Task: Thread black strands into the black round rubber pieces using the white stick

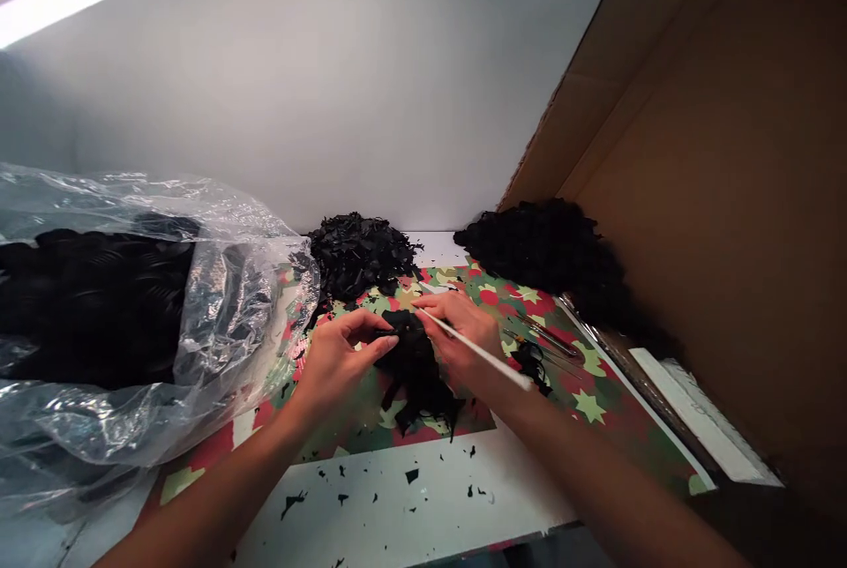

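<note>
My left hand point(339, 355) pinches the edge of a small black piece point(398, 319) between thumb and forefinger. Fingers of my right hand point(468, 332) are closed round a thin white stick-like tool point(486, 357), held like a pen; its tip is close to that piece. Directly below both hands lies a loose heap of black scraps point(423, 387) on a sheet patterned with red, green and yellow shapes point(473, 416). What exactly the black piece is, I cannot make out.
A clear plastic bag point(225, 321) of dark ridged pieces point(93, 303) stands left. Behind are a pile of black shavings point(361, 255) and a larger black pile point(549, 242). Right are thin metal tools point(549, 334), a white bar point(698, 414) and a cardboard wall point(721, 180).
</note>
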Motion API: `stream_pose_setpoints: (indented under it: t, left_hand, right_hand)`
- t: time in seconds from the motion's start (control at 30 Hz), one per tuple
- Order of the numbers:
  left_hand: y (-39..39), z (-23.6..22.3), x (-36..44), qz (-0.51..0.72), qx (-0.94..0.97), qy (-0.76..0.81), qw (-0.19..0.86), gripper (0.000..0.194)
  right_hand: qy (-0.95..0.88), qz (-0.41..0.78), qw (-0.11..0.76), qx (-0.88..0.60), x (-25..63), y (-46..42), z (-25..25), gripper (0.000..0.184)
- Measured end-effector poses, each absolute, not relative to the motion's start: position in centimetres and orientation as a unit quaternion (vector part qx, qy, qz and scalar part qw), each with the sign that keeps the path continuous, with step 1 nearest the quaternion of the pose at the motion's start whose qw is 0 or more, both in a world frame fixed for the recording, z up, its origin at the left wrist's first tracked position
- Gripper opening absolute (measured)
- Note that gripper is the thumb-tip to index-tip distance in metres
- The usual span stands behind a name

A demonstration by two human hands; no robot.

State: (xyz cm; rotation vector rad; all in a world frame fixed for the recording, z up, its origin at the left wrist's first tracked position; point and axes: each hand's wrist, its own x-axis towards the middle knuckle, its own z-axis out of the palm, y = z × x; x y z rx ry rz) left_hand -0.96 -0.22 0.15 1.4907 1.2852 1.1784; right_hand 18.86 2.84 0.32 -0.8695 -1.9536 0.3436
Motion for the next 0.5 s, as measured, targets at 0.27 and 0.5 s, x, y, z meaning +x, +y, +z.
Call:
stream_pose_setpoints:
  t: [0.27, 0.5]
  left_hand:
    - [0.3, -0.5, -0.9, 0.535, 0.561, 0.454, 0.44, 0.017]
    - [0.2, -1.1, -0.7, 0.56, 0.583, 0.443, 0.387, 0.018]
  right_hand:
    - [-0.639, 0.456, 0.492, -0.377, 18.7, 2.5, 0.8, 0.023]
    - [-0.64, 0.477, 0.475, -0.369, 18.2, 1.4, 0.7, 0.019]
